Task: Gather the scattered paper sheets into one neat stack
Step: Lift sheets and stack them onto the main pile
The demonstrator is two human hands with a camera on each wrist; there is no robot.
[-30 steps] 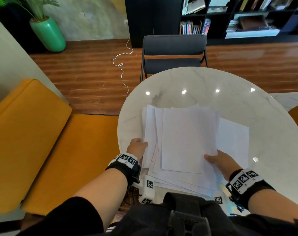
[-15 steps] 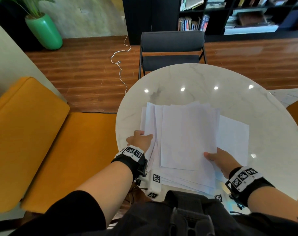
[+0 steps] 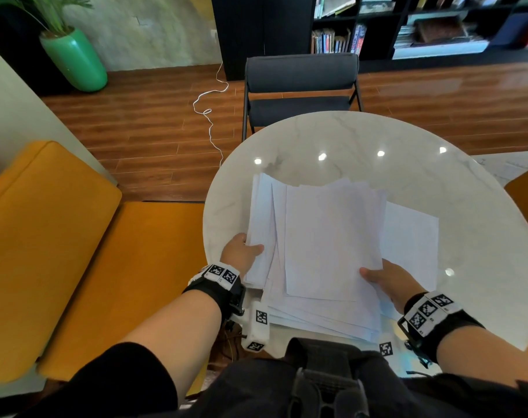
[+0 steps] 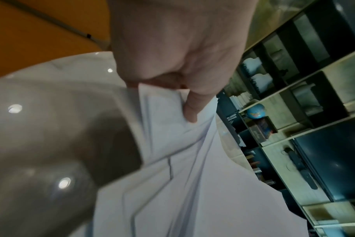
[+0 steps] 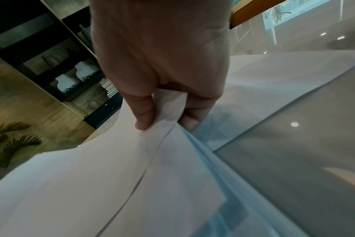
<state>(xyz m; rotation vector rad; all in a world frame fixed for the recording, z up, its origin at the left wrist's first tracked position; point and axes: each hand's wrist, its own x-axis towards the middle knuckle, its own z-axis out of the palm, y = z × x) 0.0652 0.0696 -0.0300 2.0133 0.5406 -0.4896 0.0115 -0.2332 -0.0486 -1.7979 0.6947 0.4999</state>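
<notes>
- The paper sheets (image 3: 323,245) form a loose, uneven pile on the near half of the round marble worktop (image 3: 407,164); their edges are fanned out and not squared.
- One single sheet (image 3: 413,236) lies flat on the worktop at the pile's right side, partly under it.
- The left hand (image 3: 240,254) pinches the pile's left edge, thumb on top; the left wrist view shows the left hand (image 4: 178,52) with its thumb pressed onto the sheets (image 4: 172,184) and the left edge raised off the worktop.
- The right hand (image 3: 389,282) grips the pile's near right corner; in the right wrist view the right hand (image 5: 160,56) clamps several sheets (image 5: 91,184) between thumb and fingers.
- Both wrists wear black bands with black-and-white markers.
- A dark chair (image 3: 300,86) stands at the worktop's far side, with a bookshelf (image 3: 407,22) behind it.
- An orange bench (image 3: 75,251) runs along the left; a green vase (image 3: 75,60) with a plant and a white cable (image 3: 210,116) are on the wooden floor.
</notes>
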